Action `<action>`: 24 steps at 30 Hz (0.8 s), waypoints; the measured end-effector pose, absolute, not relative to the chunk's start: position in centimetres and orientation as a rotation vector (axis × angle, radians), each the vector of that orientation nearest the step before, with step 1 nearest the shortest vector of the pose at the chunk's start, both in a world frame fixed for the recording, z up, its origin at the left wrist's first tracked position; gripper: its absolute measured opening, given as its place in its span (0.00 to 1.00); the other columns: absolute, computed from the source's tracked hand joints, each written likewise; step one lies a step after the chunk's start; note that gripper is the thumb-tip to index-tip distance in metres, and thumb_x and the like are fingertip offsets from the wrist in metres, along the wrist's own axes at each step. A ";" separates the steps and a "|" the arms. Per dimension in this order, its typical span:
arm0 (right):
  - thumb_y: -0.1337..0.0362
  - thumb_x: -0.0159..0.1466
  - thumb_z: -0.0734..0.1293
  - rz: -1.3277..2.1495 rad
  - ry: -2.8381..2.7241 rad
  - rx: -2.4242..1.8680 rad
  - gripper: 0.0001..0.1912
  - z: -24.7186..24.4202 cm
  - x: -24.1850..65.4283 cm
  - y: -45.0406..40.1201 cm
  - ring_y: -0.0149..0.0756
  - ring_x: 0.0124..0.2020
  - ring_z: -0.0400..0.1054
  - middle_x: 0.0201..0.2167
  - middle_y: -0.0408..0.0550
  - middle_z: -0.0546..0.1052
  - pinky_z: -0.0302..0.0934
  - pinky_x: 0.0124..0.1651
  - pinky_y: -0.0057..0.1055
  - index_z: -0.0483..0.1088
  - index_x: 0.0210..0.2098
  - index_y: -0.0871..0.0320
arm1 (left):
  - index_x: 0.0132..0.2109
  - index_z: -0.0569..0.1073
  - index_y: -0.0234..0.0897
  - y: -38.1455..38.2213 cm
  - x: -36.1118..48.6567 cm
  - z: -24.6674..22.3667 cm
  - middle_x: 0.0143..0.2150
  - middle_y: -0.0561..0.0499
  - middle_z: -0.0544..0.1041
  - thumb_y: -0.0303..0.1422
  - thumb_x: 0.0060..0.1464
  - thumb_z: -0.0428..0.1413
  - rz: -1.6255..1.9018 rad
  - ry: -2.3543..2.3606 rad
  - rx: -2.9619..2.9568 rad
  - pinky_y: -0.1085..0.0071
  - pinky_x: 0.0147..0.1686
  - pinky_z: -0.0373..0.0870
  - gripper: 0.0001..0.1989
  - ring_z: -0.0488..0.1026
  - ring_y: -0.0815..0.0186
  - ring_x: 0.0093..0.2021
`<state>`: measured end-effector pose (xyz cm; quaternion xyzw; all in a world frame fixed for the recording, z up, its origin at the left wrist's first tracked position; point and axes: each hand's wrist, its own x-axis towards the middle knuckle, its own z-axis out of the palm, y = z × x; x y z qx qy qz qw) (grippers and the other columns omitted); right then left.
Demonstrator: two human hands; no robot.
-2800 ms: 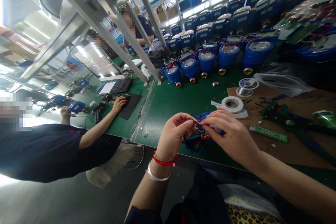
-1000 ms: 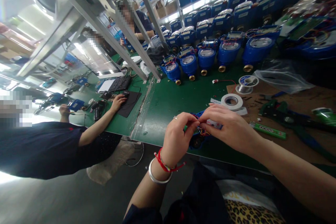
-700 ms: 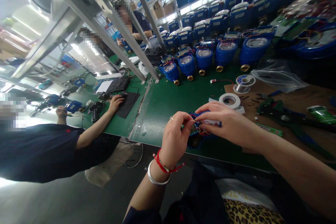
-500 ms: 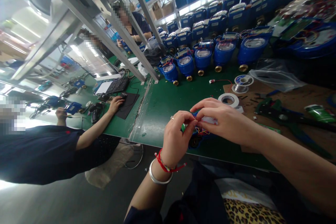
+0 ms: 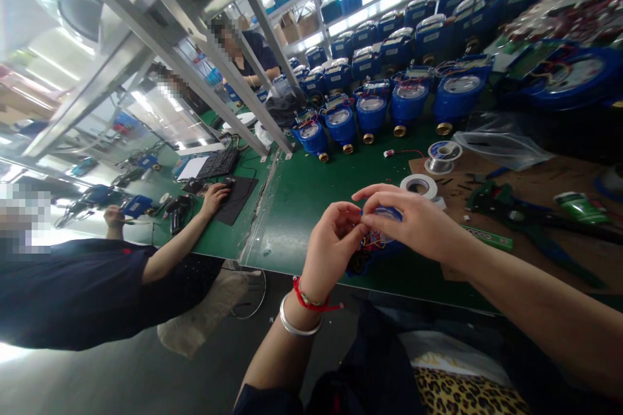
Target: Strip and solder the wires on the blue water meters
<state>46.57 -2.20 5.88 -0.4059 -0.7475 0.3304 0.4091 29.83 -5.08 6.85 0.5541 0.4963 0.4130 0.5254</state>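
head cam: blue meter [image 5: 374,255] with colored wires [image 5: 374,239] sits just below center frame, partly covered by both hands. left hand [image 5: 331,241] and right hand [image 5: 409,219] have fingertips bunched over it, can't tell if either's pinching a wire. tape roll [image 5: 431,189] near right hand, more meters [image 5: 371,115] upper right.

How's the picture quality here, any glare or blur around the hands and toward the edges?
Head view: glare whites out patches along the left edge; head view: the upper left corner is hazy and smeared; head view: the left hand and right hand look fairly clear, but the wires near their fingertips are too small to separate.
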 end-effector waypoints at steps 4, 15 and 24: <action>0.63 0.62 0.65 0.999 -1.752 -1.083 0.07 4.9 46.4 -2.1 0.36 0.42 0.71 0.38 0.46 0.77 0.64 0.47 0.35 0.73 0.31 0.56 | 0.38 0.70 0.37 -5.0 30.2 6.5 0.32 0.54 0.72 0.32 0.55 0.58 0.968 1.245 1.398 0.76 0.31 0.64 0.05 0.68 0.71 0.31; 0.63 0.61 0.66 0.981 -1.609 -1.140 0.07 4.7 46.5 -3.1 0.37 0.45 0.69 0.42 0.47 0.76 0.60 0.52 0.38 0.72 0.28 0.57 | 0.36 0.74 0.37 -5.1 30.6 6.0 0.32 0.53 0.74 0.32 0.55 0.58 1.028 1.333 1.417 0.74 0.35 0.66 0.03 0.69 0.69 0.33; 0.63 0.65 0.65 0.734 -1.517 -1.142 0.05 4.2 47.5 -3.4 0.38 0.50 0.68 0.46 0.48 0.75 0.61 0.55 0.39 0.71 0.34 0.56 | 0.36 0.73 0.35 -5.3 30.7 6.2 0.30 0.54 0.72 0.34 0.56 0.57 1.038 1.361 1.371 0.76 0.32 0.63 0.06 0.66 0.71 0.30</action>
